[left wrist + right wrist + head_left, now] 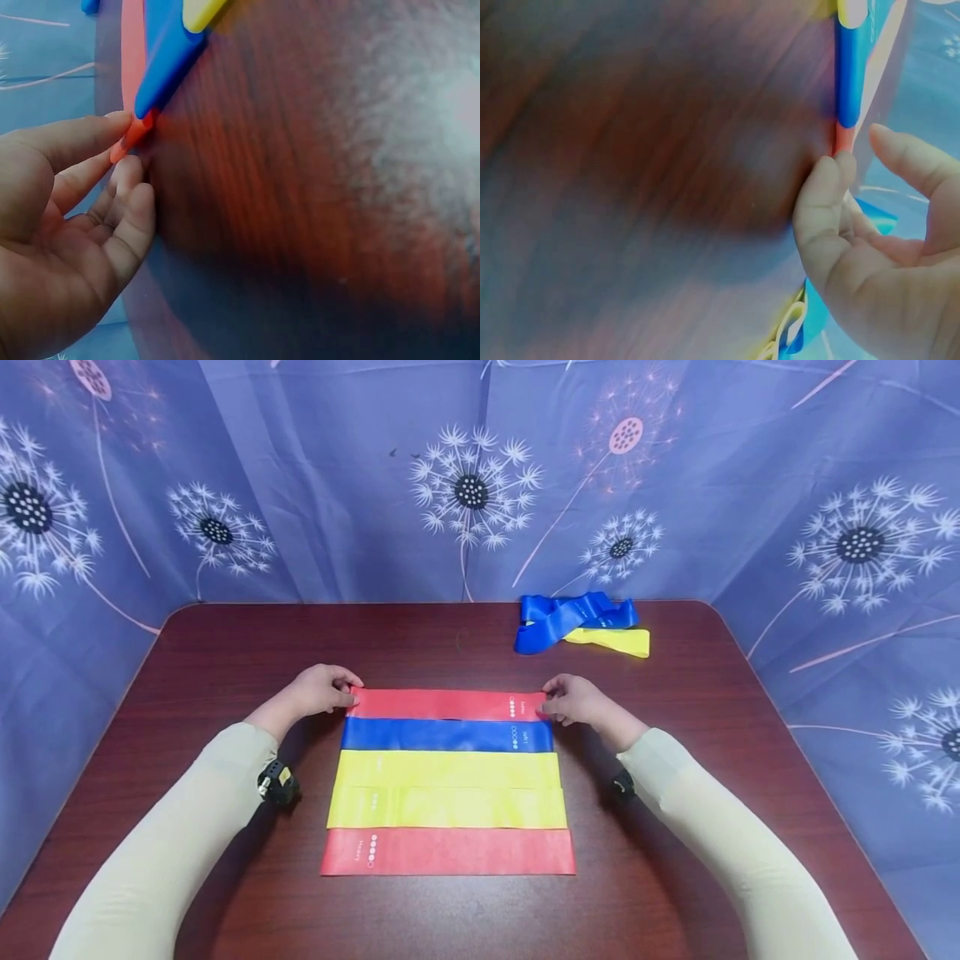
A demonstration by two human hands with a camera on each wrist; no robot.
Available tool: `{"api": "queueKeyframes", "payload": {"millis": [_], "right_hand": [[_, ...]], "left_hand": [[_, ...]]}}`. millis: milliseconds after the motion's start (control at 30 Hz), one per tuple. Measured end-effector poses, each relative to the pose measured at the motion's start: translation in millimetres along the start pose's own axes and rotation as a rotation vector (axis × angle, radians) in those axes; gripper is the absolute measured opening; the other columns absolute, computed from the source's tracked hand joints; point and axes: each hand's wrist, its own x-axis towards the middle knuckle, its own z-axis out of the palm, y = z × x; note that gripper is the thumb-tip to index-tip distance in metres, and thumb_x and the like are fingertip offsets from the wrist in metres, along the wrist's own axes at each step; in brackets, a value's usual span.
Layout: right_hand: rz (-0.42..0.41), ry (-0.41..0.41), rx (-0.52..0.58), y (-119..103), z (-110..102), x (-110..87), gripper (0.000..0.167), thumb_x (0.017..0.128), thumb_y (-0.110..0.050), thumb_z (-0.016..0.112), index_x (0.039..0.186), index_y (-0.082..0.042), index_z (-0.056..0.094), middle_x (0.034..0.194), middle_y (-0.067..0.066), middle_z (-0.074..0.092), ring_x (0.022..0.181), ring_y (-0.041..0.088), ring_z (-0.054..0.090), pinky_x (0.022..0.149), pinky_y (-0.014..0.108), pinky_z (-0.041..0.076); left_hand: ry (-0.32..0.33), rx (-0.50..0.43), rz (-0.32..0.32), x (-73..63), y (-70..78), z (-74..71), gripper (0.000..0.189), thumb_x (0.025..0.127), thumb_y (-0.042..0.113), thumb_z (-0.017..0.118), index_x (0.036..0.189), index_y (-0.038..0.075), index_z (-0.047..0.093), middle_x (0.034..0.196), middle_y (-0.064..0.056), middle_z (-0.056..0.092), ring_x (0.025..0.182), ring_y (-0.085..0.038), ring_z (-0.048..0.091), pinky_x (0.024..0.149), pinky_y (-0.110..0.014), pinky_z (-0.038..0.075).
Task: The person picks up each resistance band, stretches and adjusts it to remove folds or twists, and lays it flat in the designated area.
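Table [457, 917], toward far edge: pinching red band [442, 703] with left hand [318, 690], touching with loosely spread right hand [582, 701], likely for alignment.

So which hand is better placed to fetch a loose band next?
Probably the right hand: the loose blue and yellow bands lie on its side, nearer to it than to the left hand.

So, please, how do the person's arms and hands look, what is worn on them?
Both arms wear long, plain, pale cream sleeves. A small black gadget sits at the left wrist, another dark one at the right. The left hand and right hand wear no gloves.
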Motion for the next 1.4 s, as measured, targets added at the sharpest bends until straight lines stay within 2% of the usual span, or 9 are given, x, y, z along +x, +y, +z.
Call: {"api": "queueKeyframes", "payload": {"millis": [300, 533, 667, 767, 900, 1033, 1167, 1267, 1400], "right_hand": [[-0.005, -0.005, 0.068, 7.5, -8.6, 3.9, 0.04, 0.1, -0.023, 0.06, 0.13, 0.004, 0.055, 0.105, 0.016, 0.064, 0.085, 0.02, 0.06, 0.082, 0.033, 0.06], [-0.067, 0.088, 0.094, 14.3, -16.4, 10.0, 0.033, 0.104, -0.022, 0.053, 0.124, 0.004, 0.061, 0.11, 0.019, 0.065, 0.086, 0.019, 0.06, 0.077, 0.028, 0.055], [-0.121, 0.171, 0.133, 18.7, -24.7, 13.7, 0.033, 0.105, -0.02, 0.052, 0.125, 0.006, 0.06, 0.114, 0.023, 0.064, 0.086, 0.019, 0.06, 0.075, 0.024, 0.052], [-0.146, 0.218, 0.166, 21.3, -30.0, 17.2, 0.033, 0.105, -0.02, 0.052, 0.125, 0.006, 0.06, 0.113, 0.023, 0.063, 0.086, 0.019, 0.059, 0.074, 0.022, 0.05], [-0.189, 0.265, 0.176, 22.8, -36.0, 22.2, 0.035, 0.105, -0.022, 0.054, 0.125, 0.005, 0.059, 0.111, 0.023, 0.062, 0.091, 0.025, 0.06, 0.076, 0.022, 0.05], [-0.24, 0.283, 0.163, 22.9, -43.5, 24.7, 0.039, 0.105, -0.025, 0.054, 0.128, 0.006, 0.057, 0.122, 0.026, 0.061, 0.102, 0.03, 0.059, 0.082, 0.022, 0.048], [-0.288, 0.359, 0.177, 20.0, -52.2, 24.1, 0.037, 0.103, -0.022, 0.056, 0.126, 0.007, 0.058, 0.125, 0.025, 0.062, 0.097, 0.011, 0.057, 0.084, 0.016, 0.045], [-0.306, 0.45, 0.221, 18.2, -58.9, 24.0, 0.034, 0.1, -0.019, 0.059, 0.121, 0.008, 0.061, 0.111, 0.011, 0.068, 0.086, -0.004, 0.054, 0.079, 0.012, 0.045], [-0.268, 0.515, 0.24, 17.0, -67.8, 25.3, 0.033, 0.099, -0.021, 0.061, 0.119, 0.006, 0.062, 0.104, 0.0, 0.064, 0.084, -0.003, 0.053, 0.074, 0.013, 0.044]], "left_hand": [[-0.011, 0.063, 0.004, 2.4, 3.0, -4.3, 0.035, 0.102, 0.018, 0.058, 0.128, -0.005, 0.063, 0.093, -0.016, 0.064, 0.08, -0.021, 0.057, 0.07, -0.027, 0.048], [0.036, 0.094, 0.049, 6.6, 5.4, -11.2, 0.031, 0.102, 0.016, 0.057, 0.122, -0.005, 0.065, 0.083, -0.013, 0.065, 0.078, -0.021, 0.059, 0.068, -0.027, 0.042], [0.084, 0.083, 0.067, 8.7, 11.2, -13.9, 0.03, 0.103, 0.017, 0.056, 0.123, -0.003, 0.066, 0.096, -0.02, 0.068, 0.08, -0.024, 0.062, 0.073, -0.032, 0.049], [0.122, 0.083, 0.087, 9.9, 15.6, -15.8, 0.03, 0.103, 0.016, 0.055, 0.124, -0.003, 0.066, 0.111, -0.025, 0.069, 0.089, -0.031, 0.062, 0.086, -0.043, 0.053], [0.154, 0.087, 0.112, 11.6, 19.4, -17.7, 0.03, 0.103, 0.015, 0.053, 0.123, -0.002, 0.066, 0.125, -0.028, 0.066, 0.11, -0.039, 0.06, 0.104, -0.056, 0.048], [0.17, 0.077, 0.134, 14.0, 20.2, -18.5, 0.029, 0.103, 0.014, 0.053, 0.122, -0.003, 0.067, 0.126, -0.028, 0.066, 0.116, -0.041, 0.059, 0.106, -0.057, 0.046], [0.203, 0.075, 0.166, 17.5, 23.2, -18.8, 0.028, 0.102, 0.013, 0.052, 0.12, -0.003, 0.068, 0.12, -0.027, 0.069, 0.106, -0.038, 0.059, 0.1, -0.053, 0.047], [0.225, 0.077, 0.185, 21.3, 27.5, -20.0, 0.028, 0.101, 0.012, 0.052, 0.119, -0.003, 0.068, 0.119, -0.026, 0.069, 0.105, -0.038, 0.059, 0.1, -0.052, 0.047], [0.236, 0.082, 0.21, 27.4, 32.8, -21.6, 0.028, 0.1, 0.011, 0.053, 0.119, -0.003, 0.068, 0.12, -0.027, 0.069, 0.109, -0.04, 0.061, 0.105, -0.054, 0.046]]}}
